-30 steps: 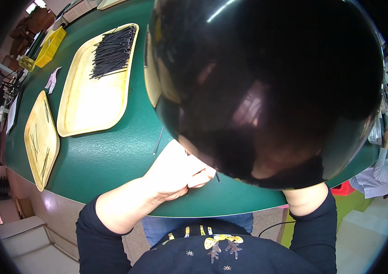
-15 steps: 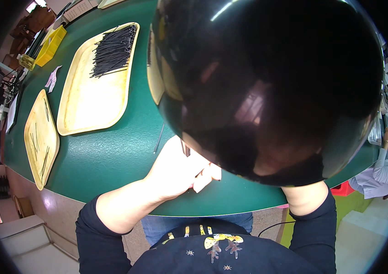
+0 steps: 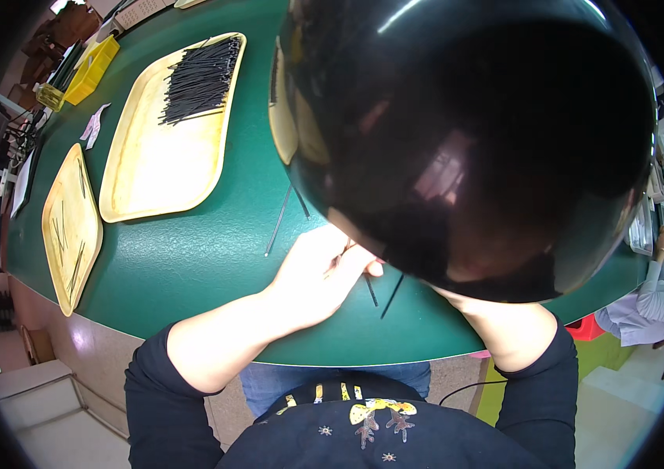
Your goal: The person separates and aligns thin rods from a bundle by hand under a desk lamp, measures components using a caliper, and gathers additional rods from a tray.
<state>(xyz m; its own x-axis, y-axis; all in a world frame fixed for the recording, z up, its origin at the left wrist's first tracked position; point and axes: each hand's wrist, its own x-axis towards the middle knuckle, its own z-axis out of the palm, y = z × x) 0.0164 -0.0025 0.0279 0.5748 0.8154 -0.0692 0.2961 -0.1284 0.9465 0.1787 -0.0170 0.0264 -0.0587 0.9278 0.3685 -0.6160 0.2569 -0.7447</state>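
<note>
A large glossy black dome [image 3: 472, 148] blocks much of the view and covers the fingertips of my left hand and nearly all of my right hand. My left hand [image 3: 320, 273] is closed, fingers curled, above the green table. Just below its fingers a thin black stick-like wire [image 3: 371, 291] pokes out, apparently held. A second black wire [image 3: 393, 297] slants beside it; its upper end is hidden, so I cannot tell what it touches. Of my right hand [image 3: 468, 303] only the wrist side shows. Two more wires [image 3: 275, 227] lie on the table beyond my left hand.
A cream tray [image 3: 132, 168] with a stack of black wires [image 3: 203, 78] lies at the far left. Nearer, a smaller tray [image 3: 62, 227] holds several thin wires. A paper scrap [image 3: 94, 125] and a yellow bin [image 3: 93, 70] are beyond. Another person [image 3: 644, 305] sits at right.
My left hand has shifted slightly right and turned, and wires now show below its fingers. A second wire has come into sight on the table. The dome sits a little higher and further right.
</note>
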